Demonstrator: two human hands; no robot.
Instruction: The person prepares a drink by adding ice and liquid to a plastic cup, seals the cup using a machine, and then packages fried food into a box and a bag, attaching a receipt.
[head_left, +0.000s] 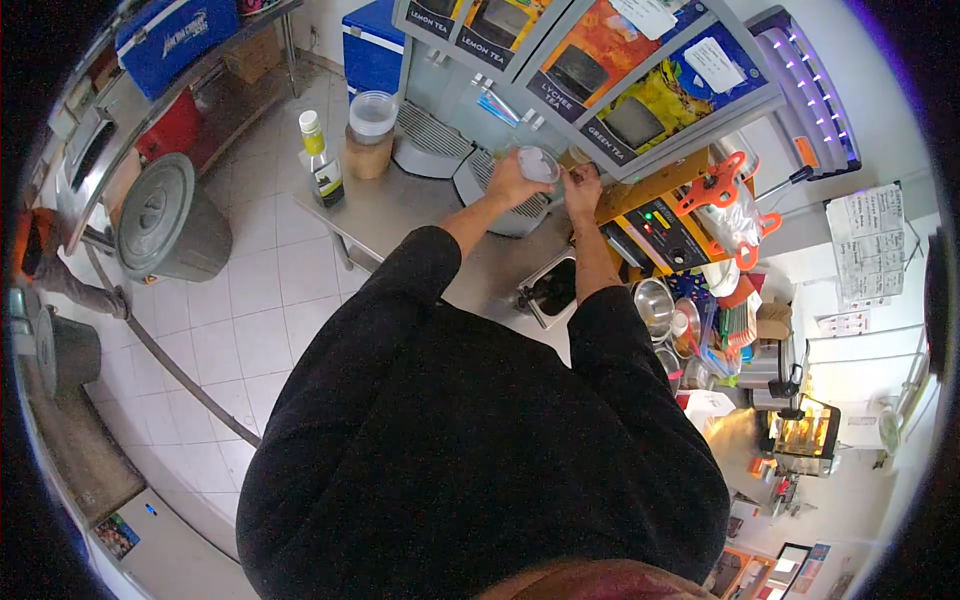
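My left hand (512, 181) grips a clear plastic cup (538, 165) over the grey drip tray (480, 187) of a drink dispenser (517, 52). Beside the cup, at the dispenser's lower right corner, is my right hand (582, 191) with its fingertips bent together. Whether those fingers hold something small is too unclear to see. Left of the drip trays stand stacked clear plastic cups (373, 116) on a brown container (369, 154), and a bottle with a white cap (322, 161). A steel pan (551, 289) with dark contents sits near my right forearm.
To the right, a yellow machine (660, 225) with a control panel carries orange clips (712, 184). Steel bowls (654, 307) crowd the counter beyond it. A lidded grey bin (169, 217) stands on the tiled floor at left. The steel table's corner (307, 199) juts out there.
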